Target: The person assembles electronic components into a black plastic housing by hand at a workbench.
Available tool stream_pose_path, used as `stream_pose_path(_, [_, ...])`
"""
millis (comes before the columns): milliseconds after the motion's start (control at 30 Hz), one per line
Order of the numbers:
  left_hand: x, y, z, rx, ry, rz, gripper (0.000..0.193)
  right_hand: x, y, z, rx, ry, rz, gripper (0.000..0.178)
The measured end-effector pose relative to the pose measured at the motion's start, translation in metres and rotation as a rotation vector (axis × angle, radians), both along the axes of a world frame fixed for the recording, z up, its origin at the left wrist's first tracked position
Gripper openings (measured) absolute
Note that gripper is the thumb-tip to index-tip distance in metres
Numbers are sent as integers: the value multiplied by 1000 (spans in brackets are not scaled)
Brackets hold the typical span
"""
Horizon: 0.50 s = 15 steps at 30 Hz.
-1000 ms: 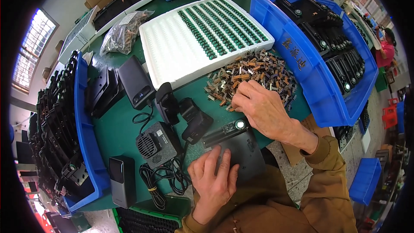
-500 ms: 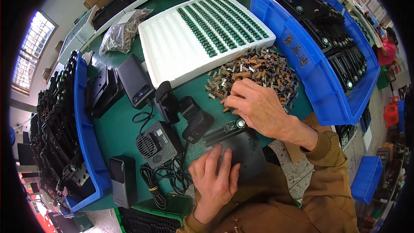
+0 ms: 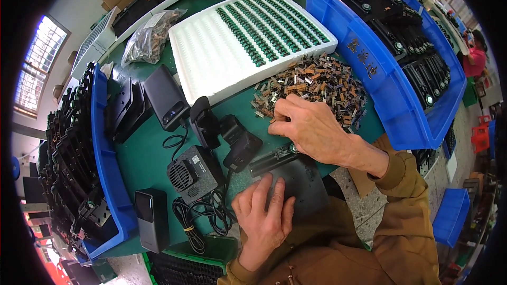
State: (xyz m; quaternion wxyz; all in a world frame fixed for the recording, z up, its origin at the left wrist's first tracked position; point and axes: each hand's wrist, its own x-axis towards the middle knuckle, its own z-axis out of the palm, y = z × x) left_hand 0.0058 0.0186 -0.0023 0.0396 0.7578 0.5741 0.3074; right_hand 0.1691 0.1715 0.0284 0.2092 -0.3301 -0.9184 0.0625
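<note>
My left hand [image 3: 264, 211] lies with fingers stretched out on a flat black panel [image 3: 303, 187], which has a raised bar [image 3: 272, 159] along its far edge. My right hand [image 3: 309, 129] hovers above the far right end of that bar, thumb and fingers pinched together. Whatever the pinch holds is hidden. A shiny round piece [image 3: 294, 148] at the bar's end shows partly below this hand. Just beyond it lies a heap of small brown, black and metallic parts [image 3: 332, 82].
A white foam tray [image 3: 198, 55] with rows of green parts stands behind. Blue bins [image 3: 364, 68] [image 3: 113, 195] of black assemblies flank the table. To the left are a black power bank [image 3: 166, 100], a fan-vented box [image 3: 194, 171], coiled cable [image 3: 198, 227] and another dark device [image 3: 151, 220].
My right hand has shifted slightly left, from the heap's near edge to above the bar's end, and now partly covers the round piece. My left hand stays on the panel.
</note>
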Motion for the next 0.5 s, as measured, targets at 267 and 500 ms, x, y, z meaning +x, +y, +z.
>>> stream_pose_path(267, [2,0,-1,4,-19,-7,41,9,-3,6,-57,69,-4,17])
stream_pose_path(500, [5,0,-2,17,5,35,38,28,-33,22,-303,420,-188,17])
